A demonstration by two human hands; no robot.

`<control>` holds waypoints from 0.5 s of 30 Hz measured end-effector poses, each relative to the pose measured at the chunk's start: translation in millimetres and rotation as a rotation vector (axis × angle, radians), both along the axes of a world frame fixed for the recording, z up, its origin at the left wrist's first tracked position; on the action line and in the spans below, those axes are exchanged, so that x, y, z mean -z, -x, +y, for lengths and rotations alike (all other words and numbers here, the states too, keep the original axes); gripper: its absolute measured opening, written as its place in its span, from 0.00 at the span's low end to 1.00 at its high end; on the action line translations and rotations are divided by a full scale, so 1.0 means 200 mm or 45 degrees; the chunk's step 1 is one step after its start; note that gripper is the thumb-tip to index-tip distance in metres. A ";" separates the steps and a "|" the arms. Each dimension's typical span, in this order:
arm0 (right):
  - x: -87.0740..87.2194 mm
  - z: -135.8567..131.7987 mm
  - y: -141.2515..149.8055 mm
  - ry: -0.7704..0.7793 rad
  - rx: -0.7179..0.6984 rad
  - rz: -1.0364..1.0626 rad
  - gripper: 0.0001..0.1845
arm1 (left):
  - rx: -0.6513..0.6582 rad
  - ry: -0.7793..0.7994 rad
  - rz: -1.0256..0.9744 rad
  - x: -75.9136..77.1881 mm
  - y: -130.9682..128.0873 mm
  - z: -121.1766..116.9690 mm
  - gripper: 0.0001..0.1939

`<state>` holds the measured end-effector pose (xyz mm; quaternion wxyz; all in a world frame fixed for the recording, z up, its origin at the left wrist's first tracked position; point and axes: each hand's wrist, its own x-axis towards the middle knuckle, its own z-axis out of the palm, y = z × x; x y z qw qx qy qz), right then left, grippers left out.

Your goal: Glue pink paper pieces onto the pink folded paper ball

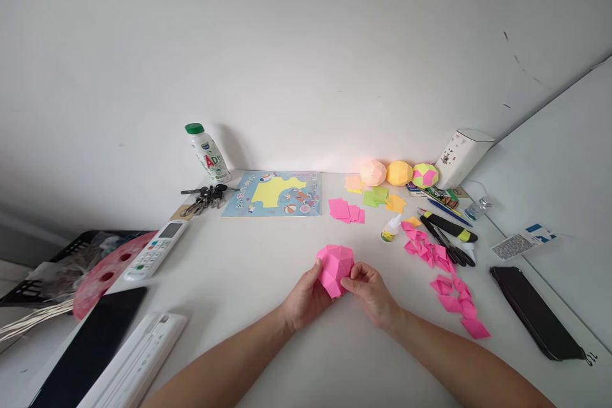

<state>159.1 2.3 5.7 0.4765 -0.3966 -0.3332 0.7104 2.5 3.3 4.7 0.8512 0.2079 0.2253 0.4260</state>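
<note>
Between my hands is a pink folded-paper ball [337, 266] with flat facets, raised a little toward me over the white table. My left hand [306, 296] cups it from the left and below, thumb on its side. At its lower right edge, the thumb and fingers of my right hand [370, 293] pinch the paper. Loose pink folded paper pieces [425, 248] lie to the right, with more of them nearer me. A small glue bottle [391, 228] with a white tip sits beyond my right hand.
Finished paper balls [399, 173] line the wall by a white container [463, 156]. Sticky-note stacks [347, 210], a blue sheet [272, 194], a cutter [447, 226], scissors [442, 242] and a black pouch [538, 312] lie around. Leftward are a bottle [209, 153], keys [210, 196] and a remote [157, 248].
</note>
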 end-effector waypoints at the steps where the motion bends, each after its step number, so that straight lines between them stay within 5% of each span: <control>1: 0.00 0.00 0.00 0.003 -0.006 -0.007 0.18 | 0.000 -0.002 -0.002 0.00 0.00 0.00 0.26; 15: 0.00 0.00 0.00 -0.016 -0.051 0.014 0.17 | -0.006 -0.013 0.040 0.01 0.01 0.00 0.12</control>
